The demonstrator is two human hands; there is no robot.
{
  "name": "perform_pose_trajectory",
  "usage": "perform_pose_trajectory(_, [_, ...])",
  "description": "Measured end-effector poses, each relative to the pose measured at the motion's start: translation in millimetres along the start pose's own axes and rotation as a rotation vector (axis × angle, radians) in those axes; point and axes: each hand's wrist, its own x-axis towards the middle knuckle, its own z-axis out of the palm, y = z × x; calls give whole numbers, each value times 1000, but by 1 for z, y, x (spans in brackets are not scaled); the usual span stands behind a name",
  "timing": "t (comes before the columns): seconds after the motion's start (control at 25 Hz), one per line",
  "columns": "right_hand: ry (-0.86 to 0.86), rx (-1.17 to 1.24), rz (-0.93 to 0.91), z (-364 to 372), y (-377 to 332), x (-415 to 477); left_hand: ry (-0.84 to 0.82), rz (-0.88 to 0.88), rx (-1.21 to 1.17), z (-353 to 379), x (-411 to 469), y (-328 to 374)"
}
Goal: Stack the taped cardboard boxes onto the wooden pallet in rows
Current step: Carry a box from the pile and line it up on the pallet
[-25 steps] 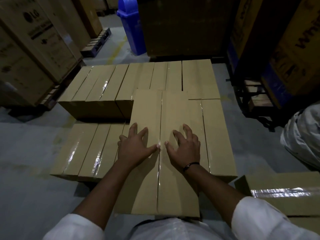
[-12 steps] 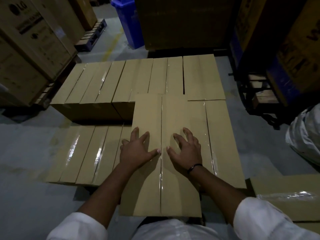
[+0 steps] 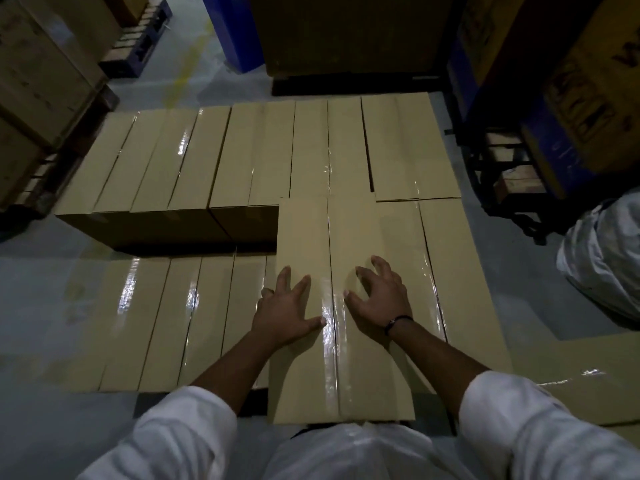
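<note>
Two hands, the left hand (image 3: 287,306) and the right hand (image 3: 379,301), rested with fingers spread on a taped box (image 3: 311,230) in the near top row. The back row (image 3: 242,154) looked full. Lower boxes (image 3: 166,317) on the left needed more on top.

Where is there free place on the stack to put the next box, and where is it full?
The free patch is the tops of the lower boxes at near left, bordered by the far upper row and the box under the left hand and right hand. The far row and near right are full.
</note>
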Motion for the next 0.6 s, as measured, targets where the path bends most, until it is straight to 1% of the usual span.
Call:
perform_pose_trajectory(0.36, [-60, -20, 74, 32, 12, 39, -115, 67, -27, 27, 47, -25])
perform_pose_trajectory(0.6, [-90, 26, 122, 40, 20, 51, -132, 126, -3, 40, 63, -34])
